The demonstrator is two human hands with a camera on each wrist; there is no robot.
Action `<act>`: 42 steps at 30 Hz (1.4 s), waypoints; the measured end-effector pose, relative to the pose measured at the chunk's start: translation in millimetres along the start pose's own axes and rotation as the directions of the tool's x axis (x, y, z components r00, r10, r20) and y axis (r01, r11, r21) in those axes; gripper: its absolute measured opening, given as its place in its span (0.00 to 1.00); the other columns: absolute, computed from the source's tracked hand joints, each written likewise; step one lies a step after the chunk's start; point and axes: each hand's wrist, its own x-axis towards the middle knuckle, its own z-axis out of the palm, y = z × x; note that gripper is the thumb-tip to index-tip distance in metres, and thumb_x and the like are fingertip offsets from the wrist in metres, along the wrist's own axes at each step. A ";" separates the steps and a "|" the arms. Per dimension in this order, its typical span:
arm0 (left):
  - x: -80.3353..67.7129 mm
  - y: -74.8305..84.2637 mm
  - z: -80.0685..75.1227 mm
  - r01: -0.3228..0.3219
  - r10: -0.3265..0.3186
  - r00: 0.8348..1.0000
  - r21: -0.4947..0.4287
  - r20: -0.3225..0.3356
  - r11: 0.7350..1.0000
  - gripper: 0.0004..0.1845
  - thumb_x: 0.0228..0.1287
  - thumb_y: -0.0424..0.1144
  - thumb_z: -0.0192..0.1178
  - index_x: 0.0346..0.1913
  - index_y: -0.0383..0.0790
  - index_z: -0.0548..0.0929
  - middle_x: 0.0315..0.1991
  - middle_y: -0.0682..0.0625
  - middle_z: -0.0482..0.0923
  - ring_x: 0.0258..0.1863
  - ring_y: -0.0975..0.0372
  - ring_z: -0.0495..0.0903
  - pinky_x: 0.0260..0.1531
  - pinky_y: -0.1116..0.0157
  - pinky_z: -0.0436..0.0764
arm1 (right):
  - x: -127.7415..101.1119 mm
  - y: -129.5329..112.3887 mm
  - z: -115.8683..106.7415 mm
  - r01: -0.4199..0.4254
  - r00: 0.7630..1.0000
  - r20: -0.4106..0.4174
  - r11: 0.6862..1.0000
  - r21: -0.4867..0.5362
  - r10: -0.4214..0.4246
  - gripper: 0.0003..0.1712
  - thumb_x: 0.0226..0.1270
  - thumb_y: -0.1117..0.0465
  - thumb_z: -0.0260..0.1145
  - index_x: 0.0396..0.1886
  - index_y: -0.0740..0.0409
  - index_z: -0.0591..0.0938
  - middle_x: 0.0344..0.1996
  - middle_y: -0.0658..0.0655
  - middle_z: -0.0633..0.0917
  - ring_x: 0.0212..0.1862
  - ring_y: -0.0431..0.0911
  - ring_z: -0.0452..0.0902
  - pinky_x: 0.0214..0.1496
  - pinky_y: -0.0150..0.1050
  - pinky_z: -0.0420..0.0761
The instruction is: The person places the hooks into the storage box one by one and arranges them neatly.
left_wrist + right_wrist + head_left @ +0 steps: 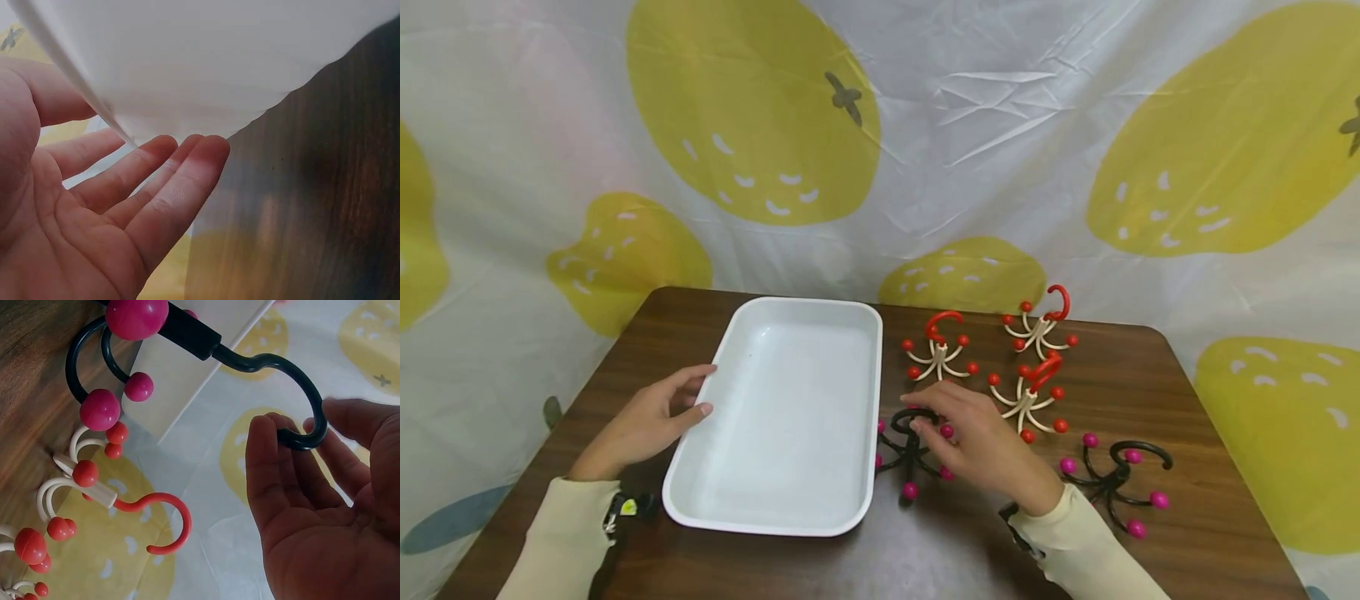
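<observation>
A white rectangular tray (775, 425) lies on the table. My left hand (658, 417) holds its left rim, thumb and index finger over the edge. In the left wrist view, the other fingertips (215, 150) touch the tray's outer wall. To the tray's right stands a black hook hanger (910, 454) with curved arms ending in pink balls. My right hand (973, 429) is at its hook (300, 381): the thumb is at the outer curve and the fingers beside the hook's end, without a visible firm pinch. A second black hanger (1112, 483) rests farther right.
Three cream hangers with red hooks and red balls stand behind my right hand: one at the left (940, 358), one at the back (1037, 333) and one in front (1028, 400). The brown table (820, 571) meets a fruit-patterned cloth (985, 125) at its back edge.
</observation>
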 end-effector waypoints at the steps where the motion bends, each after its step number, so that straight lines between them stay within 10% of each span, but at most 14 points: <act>1: 0.0 -0.4 0.0 0.000 0.000 1.000 -0.009 0.000 1.000 0.34 0.75 0.41 0.67 0.78 0.38 0.69 0.62 0.34 0.80 0.55 0.45 0.85 0.43 0.55 0.89 | 0.2 0.4 0.6 0.004 1.000 -0.005 1.000 -0.006 -0.005 0.16 0.68 0.65 0.73 0.55 0.57 0.87 0.47 0.51 0.90 0.38 0.37 0.82 0.40 0.32 0.82; 42: -0.7 -2.7 2.7 0.053 -0.052 0.998 -0.055 0.027 0.997 0.36 0.77 0.46 0.65 0.81 0.42 0.65 0.68 0.33 0.76 0.58 0.43 0.83 0.46 0.49 0.90 | 19.4 9.6 -35.6 0.006 0.999 -0.032 0.999 -0.047 -0.007 0.15 0.65 0.69 0.75 0.52 0.58 0.90 0.40 0.49 0.91 0.33 0.34 0.78 0.33 0.34 0.82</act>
